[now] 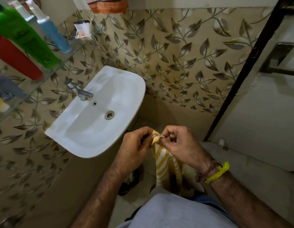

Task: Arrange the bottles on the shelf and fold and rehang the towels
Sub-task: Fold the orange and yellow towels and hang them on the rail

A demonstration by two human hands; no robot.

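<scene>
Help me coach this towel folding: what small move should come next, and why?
Probably draw the two hands apart to spread the top edge. Both the left hand and right hand pinch the yellow striped towel at one bunched corner, and the rest hangs crumpled below, so it cannot be folded neatly yet.

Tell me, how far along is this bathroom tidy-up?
Looks done: several bottles, including a green bottle and a red bottle, stand together on the glass shelf. In hand: the left hand and right hand pinch the top corners of a yellow striped towel, which hangs down unfolded. Left: folding and rehanging it.
</scene>
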